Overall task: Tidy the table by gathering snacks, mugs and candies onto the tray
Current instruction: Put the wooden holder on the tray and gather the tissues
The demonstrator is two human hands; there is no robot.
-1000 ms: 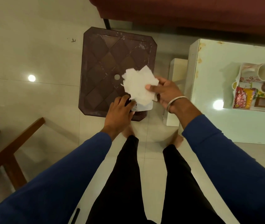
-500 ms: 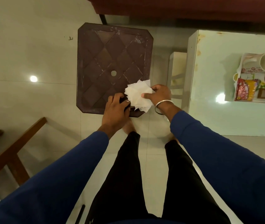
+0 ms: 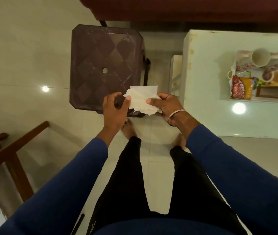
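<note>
1. Head view, setting: a pale tiled floor (image 3: 24,48) with light reflections, a dark red sofa edge along the top, and wooden furniture legs at lower left. A brown plastic stool (image 3: 104,65) with a diamond-pattern seat stands directly ahead of the person.

2. Head view, work surface: a pale green tabletop (image 3: 207,99) lies to the right, well apart from both hands. On it sits a floral tray (image 3: 243,65).

3. Head view, task items: two white mugs (image 3: 260,57) lie on their sides at the far part of the tray. A red and yellow snack packet (image 3: 240,88) lies at the near left part, and a brown flat packet (image 3: 272,93) is just beside it. Small round items between them may be candies; they are too small to tell.

4. Head view, hands: the right hand (image 3: 167,106) grasps a bunch of white tissue paper (image 3: 143,100) over the near edge of the stool, thumb on top. The left hand (image 3: 116,109) has curled fingers, its thumb touching the left edge of the tissue; whether it actually grips the paper cannot be told.

5. Assessment of progress: the gathering appears largely done, since mugs and snacks are on the tray and the visible tabletop around it carries nothing else. The right end of the tabletop is out of frame. The tissue is not among the named items; its purpose, wiping or disposal, is a guess.
</note>
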